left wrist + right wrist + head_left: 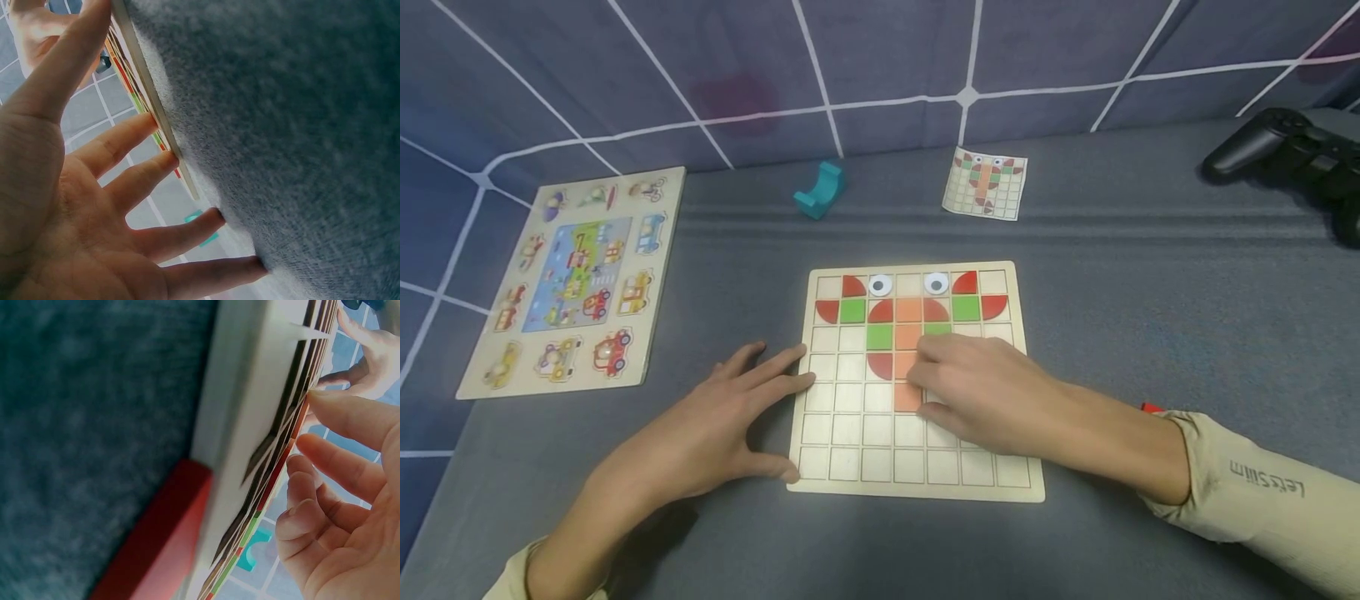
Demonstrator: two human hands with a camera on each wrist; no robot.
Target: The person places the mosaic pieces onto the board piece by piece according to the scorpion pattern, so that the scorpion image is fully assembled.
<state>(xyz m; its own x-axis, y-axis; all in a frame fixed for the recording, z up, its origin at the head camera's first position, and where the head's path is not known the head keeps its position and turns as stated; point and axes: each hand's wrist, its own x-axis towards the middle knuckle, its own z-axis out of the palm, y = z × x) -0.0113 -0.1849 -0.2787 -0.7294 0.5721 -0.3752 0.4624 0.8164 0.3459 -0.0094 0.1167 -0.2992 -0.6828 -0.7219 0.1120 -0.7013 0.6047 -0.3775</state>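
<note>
A wooden grid board (842, 429) lies flat, bearing red quarter-circle tiles (880, 365), green square tiles (878, 337), an orange column and two googly eyes (880, 285). With thumb and index fingertip, my right hand (981, 383) pinches the lowest orange square tile (907, 397) at its right side; the other fingers curl over the board. In the right wrist view, those two fingertips meet the tile's ends at the surface. My left hand (722, 425) steadies the board's left edge, fingers spread. In the left wrist view, two fingertips (164, 156) touch that edge.
A small pattern card (985, 183) lies behind the board, with a teal curved block (820, 192) to its left. A vehicle puzzle board (651, 342) sits at left, a black game controller (1292, 158) at far right. A red piece (1152, 408) shows by the right forearm.
</note>
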